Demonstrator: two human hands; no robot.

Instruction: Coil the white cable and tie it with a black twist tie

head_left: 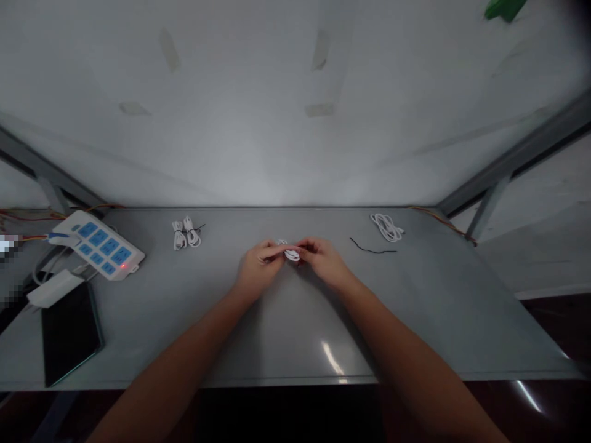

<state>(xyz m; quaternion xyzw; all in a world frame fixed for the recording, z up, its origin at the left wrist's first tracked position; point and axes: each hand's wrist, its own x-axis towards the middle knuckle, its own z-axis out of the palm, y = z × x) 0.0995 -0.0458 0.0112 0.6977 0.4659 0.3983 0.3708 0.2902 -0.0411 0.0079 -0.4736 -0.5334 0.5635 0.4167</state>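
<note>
Okay, left hand (260,267) and right hand (324,261) both grip a small white coil (291,253) between their fingers, mid-table (295,344). Black wire (372,249) lies right; power strip (96,244) sits far left.

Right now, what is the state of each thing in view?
Left hand, pinching the small white cable bundle
Right hand, pinching the same bundle
Power strip, red light on
Two white cable bundles, coiled and tied
Larger white cable, loosely coiled
Black wire, lying loose
Black tablet, screen dark
</note>
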